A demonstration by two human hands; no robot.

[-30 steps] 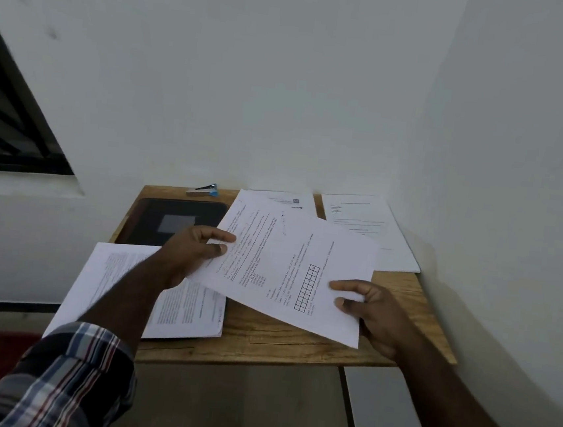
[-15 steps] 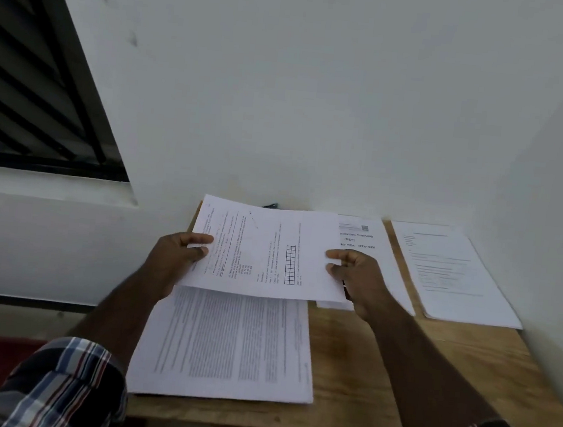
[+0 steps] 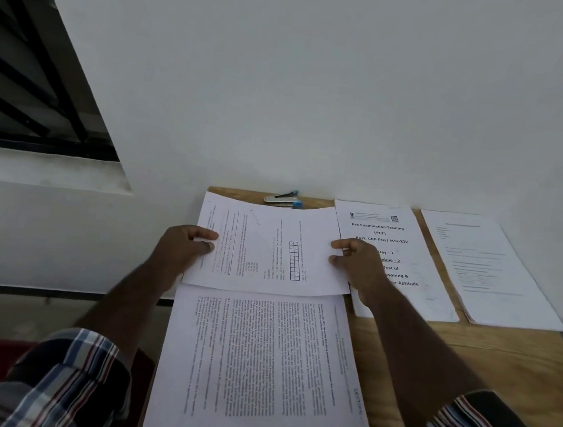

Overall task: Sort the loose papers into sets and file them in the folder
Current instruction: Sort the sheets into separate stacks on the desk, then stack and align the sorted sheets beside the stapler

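We now hold the sheet (image 3: pixel 270 246) level between both hands, squared over the stack (image 3: pixel 258 366); 1 second ago it hung tilted.

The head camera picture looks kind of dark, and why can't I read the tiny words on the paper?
In the head view the light is dim and flat, with no glare. On the sheet held by the left hand and right hand, the small print blurs. Only the bold title on the cover page reads. The wide lens slants the window bars and wall edges.
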